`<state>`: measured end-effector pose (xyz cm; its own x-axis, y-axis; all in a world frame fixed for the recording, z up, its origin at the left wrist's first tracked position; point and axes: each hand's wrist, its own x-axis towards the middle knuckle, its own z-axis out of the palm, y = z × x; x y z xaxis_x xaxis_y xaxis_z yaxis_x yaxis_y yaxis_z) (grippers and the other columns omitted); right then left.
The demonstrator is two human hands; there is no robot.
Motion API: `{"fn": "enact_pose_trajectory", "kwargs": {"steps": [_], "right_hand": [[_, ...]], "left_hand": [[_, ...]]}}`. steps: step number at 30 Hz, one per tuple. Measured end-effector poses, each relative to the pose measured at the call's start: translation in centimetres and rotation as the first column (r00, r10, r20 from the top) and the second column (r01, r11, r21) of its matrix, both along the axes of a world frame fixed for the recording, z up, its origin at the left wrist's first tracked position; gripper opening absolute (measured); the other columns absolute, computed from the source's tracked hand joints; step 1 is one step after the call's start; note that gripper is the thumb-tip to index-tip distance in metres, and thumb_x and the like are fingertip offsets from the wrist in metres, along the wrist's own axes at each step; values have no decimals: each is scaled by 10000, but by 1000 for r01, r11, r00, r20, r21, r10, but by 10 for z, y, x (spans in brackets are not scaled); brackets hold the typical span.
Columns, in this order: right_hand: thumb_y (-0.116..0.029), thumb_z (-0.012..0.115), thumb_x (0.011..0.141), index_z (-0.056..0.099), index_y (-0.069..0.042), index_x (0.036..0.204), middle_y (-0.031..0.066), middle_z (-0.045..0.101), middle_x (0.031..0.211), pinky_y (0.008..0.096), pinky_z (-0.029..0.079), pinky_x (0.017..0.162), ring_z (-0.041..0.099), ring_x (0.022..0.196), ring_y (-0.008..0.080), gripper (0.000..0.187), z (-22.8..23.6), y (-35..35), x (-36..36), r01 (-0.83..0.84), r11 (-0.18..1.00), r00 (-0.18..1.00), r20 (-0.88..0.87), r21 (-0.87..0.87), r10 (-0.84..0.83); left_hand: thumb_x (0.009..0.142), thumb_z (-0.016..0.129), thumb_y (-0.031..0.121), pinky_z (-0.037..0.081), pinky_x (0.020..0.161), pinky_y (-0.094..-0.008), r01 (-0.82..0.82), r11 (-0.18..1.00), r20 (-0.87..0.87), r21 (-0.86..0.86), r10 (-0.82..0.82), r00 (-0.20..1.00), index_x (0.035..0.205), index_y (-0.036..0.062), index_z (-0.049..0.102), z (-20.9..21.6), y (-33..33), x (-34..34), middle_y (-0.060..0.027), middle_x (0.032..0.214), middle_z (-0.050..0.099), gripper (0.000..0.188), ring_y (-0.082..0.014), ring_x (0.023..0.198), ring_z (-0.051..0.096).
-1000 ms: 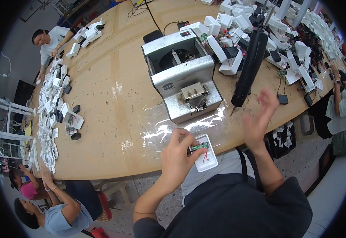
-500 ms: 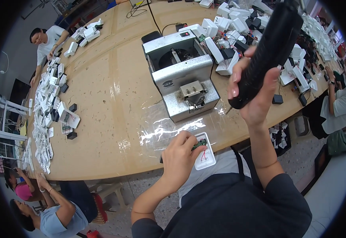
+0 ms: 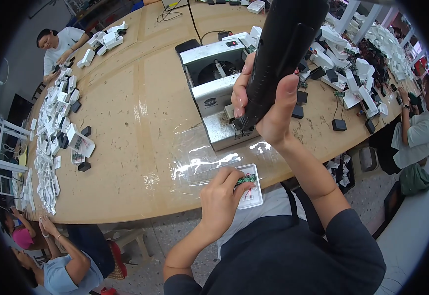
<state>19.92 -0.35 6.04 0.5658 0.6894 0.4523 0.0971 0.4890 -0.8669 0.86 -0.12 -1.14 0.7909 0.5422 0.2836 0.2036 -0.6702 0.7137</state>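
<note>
My right hand (image 3: 275, 115) is wrapped round a thick black electric screwdriver (image 3: 285, 51), held upright and tilted. Its lower end is at the front of a silver metal screw feeder (image 3: 216, 92); the bit itself is hidden. At the table's near edge, my left hand (image 3: 219, 199) closes its thumb and fingers on a green circuit board (image 3: 247, 180). That board sits in a shallow white plastic housing (image 3: 257, 199), with red wires showing inside. Part of the board is hidden under the fingers.
Clear plastic film (image 3: 199, 164) is taped to the brown tabletop (image 3: 121, 142). White housings and black blocks are heaped at the right (image 3: 357, 81) and in a row at the left (image 3: 52, 142). Other people work around the table.
My right hand has swung the electric screwdriver left and slightly down, from beside the screw feeder to its front. My left hand stays at the circuit board and white housing.
</note>
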Motion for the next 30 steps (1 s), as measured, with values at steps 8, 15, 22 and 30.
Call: {"fn": "enact_pose_trajectory", "kwargs": {"steps": [8,15,22,30], "right_hand": [[-957,388,783,430,-77,1086,23,527,664,245,473,528,528,544,99,932,-1,1,-1,9,1000,1000,22,-30,-9],[-953,438,767,446,-31,1051,35,535,632,243,458,467,521,504,98,965,-5,-1,9,-258,966,950,175,-16,257],[-974,455,730,449,-28,1069,32,519,635,237,442,473,513,512,105,1005,-1,-10,-7,-104,991,993,41,-79,108],[-979,377,752,378,-31,1085,77,527,676,272,476,505,524,540,137,1005,-7,-67,-32,-228,970,973,-50,-87,224]], "left_hand": [[755,865,164,531,571,-339,-2,1000,-15,-4,2,1000,915,49,704,-1,-2,1,-76,921,661,254,-230,649,662],[827,804,263,523,576,-402,-1,999,-60,-37,-1,998,913,65,701,1,-4,2,-60,961,662,239,-298,676,678],[835,795,281,514,571,-415,-16,999,-83,36,19,996,931,68,705,2,-7,3,-63,952,650,250,-304,693,679],[852,784,277,506,569,-422,-17,1000,-48,23,18,999,955,69,700,-1,-8,1,-75,934,631,247,-310,699,674]]}}
